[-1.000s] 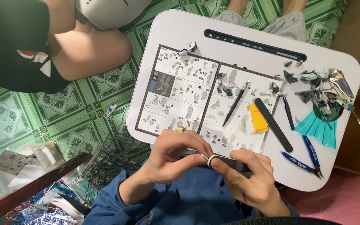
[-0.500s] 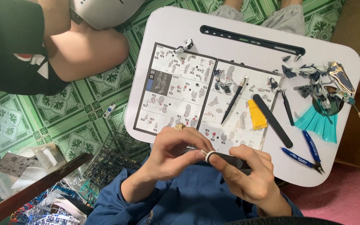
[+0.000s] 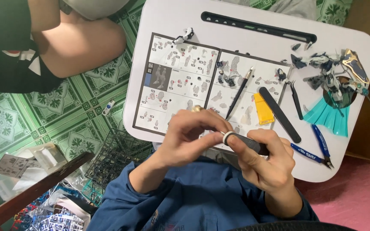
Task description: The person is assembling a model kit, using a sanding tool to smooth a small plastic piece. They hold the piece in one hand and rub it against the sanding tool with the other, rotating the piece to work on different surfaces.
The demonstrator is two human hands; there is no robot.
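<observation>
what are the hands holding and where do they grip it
The right hand grips a dark-handled tool by its handle; the left hand pinches something tiny at its white-collared tip.

Black knife; green patterned floor

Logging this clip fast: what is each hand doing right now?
Left hand: fingers pinched closed on something small, too hidden to identify.
Right hand: closed around a dark-handled tool with a white collar.
</observation>
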